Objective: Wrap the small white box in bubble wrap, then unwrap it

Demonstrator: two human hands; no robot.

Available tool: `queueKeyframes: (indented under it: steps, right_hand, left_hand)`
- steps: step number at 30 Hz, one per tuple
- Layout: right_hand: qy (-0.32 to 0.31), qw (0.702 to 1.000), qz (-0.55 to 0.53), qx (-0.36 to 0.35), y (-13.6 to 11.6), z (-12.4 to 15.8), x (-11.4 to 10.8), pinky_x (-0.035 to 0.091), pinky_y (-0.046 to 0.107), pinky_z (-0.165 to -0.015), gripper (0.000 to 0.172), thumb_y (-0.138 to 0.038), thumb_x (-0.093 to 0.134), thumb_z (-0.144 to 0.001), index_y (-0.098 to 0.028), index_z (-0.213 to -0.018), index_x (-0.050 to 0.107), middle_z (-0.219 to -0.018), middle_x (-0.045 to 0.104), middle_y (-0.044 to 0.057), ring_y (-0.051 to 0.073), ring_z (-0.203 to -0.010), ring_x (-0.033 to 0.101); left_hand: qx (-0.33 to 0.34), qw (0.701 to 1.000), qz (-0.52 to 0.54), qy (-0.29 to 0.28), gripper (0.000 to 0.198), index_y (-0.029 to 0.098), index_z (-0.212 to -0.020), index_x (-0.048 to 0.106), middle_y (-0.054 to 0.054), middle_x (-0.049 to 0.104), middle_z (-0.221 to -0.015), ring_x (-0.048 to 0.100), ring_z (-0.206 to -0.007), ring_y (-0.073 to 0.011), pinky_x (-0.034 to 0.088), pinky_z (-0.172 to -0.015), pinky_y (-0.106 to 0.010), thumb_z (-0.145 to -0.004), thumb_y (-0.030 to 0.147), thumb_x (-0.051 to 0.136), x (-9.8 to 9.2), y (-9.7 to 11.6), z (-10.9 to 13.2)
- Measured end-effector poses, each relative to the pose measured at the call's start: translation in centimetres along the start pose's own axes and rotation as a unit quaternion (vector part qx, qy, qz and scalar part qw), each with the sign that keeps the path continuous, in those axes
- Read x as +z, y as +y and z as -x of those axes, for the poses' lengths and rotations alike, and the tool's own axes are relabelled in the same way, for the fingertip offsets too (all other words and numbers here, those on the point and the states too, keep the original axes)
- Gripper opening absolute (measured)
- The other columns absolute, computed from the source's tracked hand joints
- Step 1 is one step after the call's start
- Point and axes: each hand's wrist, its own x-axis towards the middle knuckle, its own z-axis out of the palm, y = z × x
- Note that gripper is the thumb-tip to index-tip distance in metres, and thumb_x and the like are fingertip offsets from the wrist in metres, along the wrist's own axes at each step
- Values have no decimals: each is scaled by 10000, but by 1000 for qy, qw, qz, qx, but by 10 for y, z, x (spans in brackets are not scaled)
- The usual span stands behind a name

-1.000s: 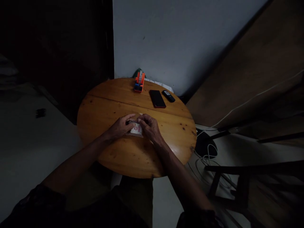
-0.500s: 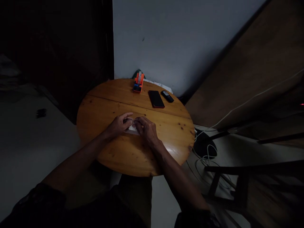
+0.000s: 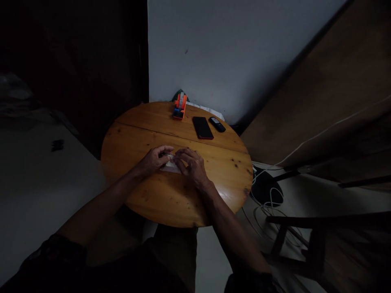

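Observation:
On the middle of the round wooden table [image 3: 220, 171] lies a small pale, flat thing [image 3: 171, 168], whitish on top with a straight front edge. Its exact kind is too dark and small to make out. My left hand [image 3: 154, 160] grips its left end, thumb at the top and fingers curled over the far side. At the other end, my right hand [image 3: 193, 166] is closed, thumb and fingertips pinching at its upper surface. Both sets of fingertips nearly meet and hide part of it.
Toward the back of the table stand an orange tape dispenser [image 3: 180, 106], a dark smartphone [image 3: 203, 127] and a small black keypad phone [image 3: 217, 124]. A wall [image 3: 220, 53] rises behind. White cables [image 3: 271, 203] lie coiled on the floor at right, near a dark wooden chair [image 3: 317, 240].
My right fingers have shifted and opened slightly over the pale thing, baring more of its top. The left hand keeps its hold. The whole view has drifted a little.

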Motion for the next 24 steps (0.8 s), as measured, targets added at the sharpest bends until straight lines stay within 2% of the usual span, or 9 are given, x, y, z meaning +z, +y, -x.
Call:
queueKeyframes:
  steps: [5,11,19,24]
  right_hand:
    - [-44,999,12,-25,3,-1,-9,373,384,-906,172,-235,615,-928,-270,-974,777,-1053,735,57,217,-1014,639]
    - [-71,996,3,-54,1,-1,-19,360,396,-901,188,-272,615,-906,-250,-1008,771,-1107,734,68,223,-1011,647]
    - [-90,994,10,-65,4,0,-20,361,404,-936,169,-297,643,-895,-248,-1012,755,-1154,714,77,234,-1055,635]
    - [-76,994,28,-72,4,1,-20,375,410,-934,166,-303,660,-904,-263,-1026,764,-1235,674,81,244,-1092,619]
  left_hand:
    - [2,1000,-13,-11,358,151,-1013,644,-16,655,-907,512,-637,-94,406,-569,-222,-705,331,670,0,8,3]
    - [3,999,-4,-38,204,177,-871,604,53,508,-682,430,-552,-80,350,-523,-209,-721,311,637,-1,12,5]
    - [18,998,-41,-32,188,181,-859,623,40,553,-700,463,-572,-97,361,-545,-225,-727,315,627,-2,10,4]
    - [36,996,-74,-30,239,183,-889,620,8,619,-800,555,-713,-143,425,-648,-252,-721,349,656,-2,6,4]
